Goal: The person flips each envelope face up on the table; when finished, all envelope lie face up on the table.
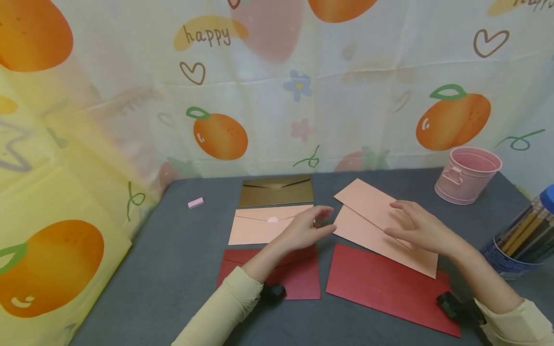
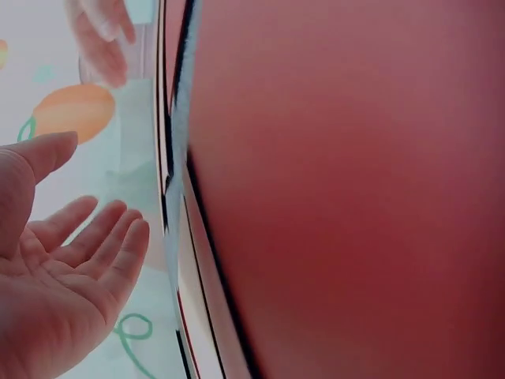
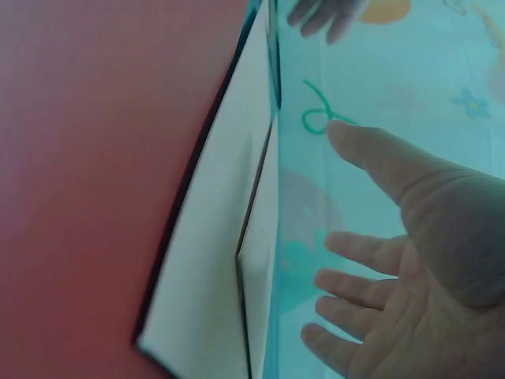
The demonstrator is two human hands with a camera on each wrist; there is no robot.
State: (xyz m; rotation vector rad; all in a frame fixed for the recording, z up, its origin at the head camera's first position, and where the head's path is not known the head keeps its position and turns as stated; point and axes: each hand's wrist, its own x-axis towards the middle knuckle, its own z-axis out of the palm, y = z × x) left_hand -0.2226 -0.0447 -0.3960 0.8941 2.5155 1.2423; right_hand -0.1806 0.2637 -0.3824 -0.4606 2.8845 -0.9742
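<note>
1. Hovering at mid-scene: left hand (image 1: 305, 230), bare, near the right end of the sealed peach envelope; fingers slightly bent, thumb held off them. Grip apart, nothing between.
2. Right hand (image 1: 421, 229), bare, above two overlapping flat rectangles of pale peach paper (image 1: 372, 238); thumb spread from fingers. Grip apart, nothing held; wrist view shows it clear of the paper. Hands face one another, well apart.
3. Peach paper, right side: two pieces, skewed, lower corner overlapping a plain dark red paper rectangle (image 1: 385, 283). Cannot tell which peach piece lies uppermost.
4. Left column, three envelopes, flat, far to near: one metallic bronze-gold envelope with flap (image 1: 277, 195); one pale peach envelope with round whitish seal (image 1: 248, 230); one dark red envelope with flap line (image 1: 298, 276), partly under the left forearm in view.
5. Dark red count: two, side by side, just apart.
6. Elsewhere on the dark grey bench (image 1: 164, 269): one small pale pink block (image 1: 195, 203), far left; one pink bucket with side handle (image 1: 465, 187), far right; one blue patterned cup (image 1: 510, 264), right edge, holding pencils (image 1: 525, 230), number unclear.
</note>
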